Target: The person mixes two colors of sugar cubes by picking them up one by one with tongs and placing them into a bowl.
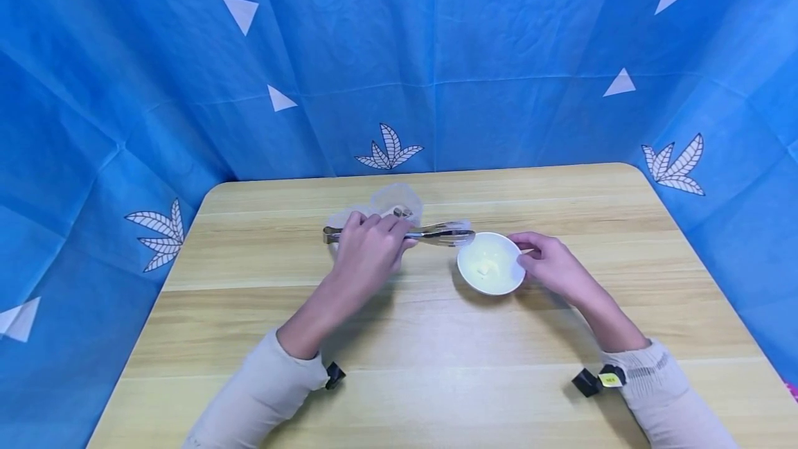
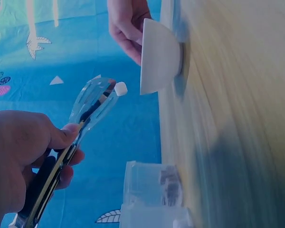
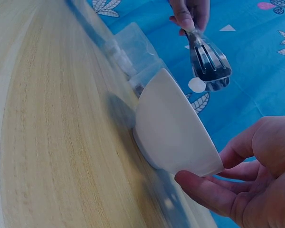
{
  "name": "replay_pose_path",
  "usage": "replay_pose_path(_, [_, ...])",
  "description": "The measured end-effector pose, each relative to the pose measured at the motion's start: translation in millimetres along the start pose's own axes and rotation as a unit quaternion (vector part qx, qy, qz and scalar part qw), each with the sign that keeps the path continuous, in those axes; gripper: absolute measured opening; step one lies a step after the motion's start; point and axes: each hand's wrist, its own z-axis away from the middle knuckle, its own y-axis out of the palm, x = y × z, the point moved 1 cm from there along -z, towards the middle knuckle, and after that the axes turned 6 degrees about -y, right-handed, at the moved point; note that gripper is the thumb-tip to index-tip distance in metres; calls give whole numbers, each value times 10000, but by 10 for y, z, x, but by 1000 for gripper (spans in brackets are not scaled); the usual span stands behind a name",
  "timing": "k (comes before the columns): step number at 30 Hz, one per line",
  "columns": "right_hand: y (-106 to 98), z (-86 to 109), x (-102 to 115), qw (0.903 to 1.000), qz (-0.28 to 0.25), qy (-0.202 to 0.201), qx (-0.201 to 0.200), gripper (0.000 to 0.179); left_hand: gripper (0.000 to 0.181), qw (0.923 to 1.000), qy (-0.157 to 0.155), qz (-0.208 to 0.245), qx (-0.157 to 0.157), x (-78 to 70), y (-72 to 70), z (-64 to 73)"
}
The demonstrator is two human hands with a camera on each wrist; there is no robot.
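My left hand point(image 1: 370, 244) grips a pair of metal serving tongs point(image 1: 439, 233) with slotted ends, held above the table. Between the tong tips sits a small white cube-like piece point(image 2: 120, 89), seen in both wrist views close to the bowl's rim. A white bowl point(image 1: 497, 247) stands upright on the table, right of the tongs. Thumb and fingers of my right hand point(image 1: 551, 265) hold its right side at the rim. Inside the bowl, the head view shows a small pale piece point(image 1: 483, 267).
Behind the left hand stand two clear plastic containers, partly hidden in the head view. One container point(image 2: 142, 183) has dark pieces; the nearer one point(image 2: 142, 216) in the left wrist view has something white. A blue curtain point(image 1: 399, 54) hangs behind the wooden table point(image 1: 436, 366).
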Motion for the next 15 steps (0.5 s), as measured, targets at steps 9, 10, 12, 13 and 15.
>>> replay_pose_path(9, [8, -15, -5, 10000, -19, -75, 23, 44, 34, 9997, -20, 110, 213, -45, 45, 7])
replay_pose_path(10, [7, -16, -7, 10000, -10, -78, 19, 43, 35, 9997, -49, 108, 231, -40, 44, 10])
replay_pose_path(12, [4, -16, -11, 10000, 15, -49, 25, 43, 35, 9996, -104, 96, 256, -24, 39, 14])
replay_pose_path(13, [2, -13, -10, 10000, 23, -44, 28, 43, 35, 9995, -133, 87, 272, -12, 33, 18])
replay_pose_path(15, [-1, -9, -15, 10000, 20, -9, 29, 43, 35, 9994, -194, 95, 279, 19, 19, 24])
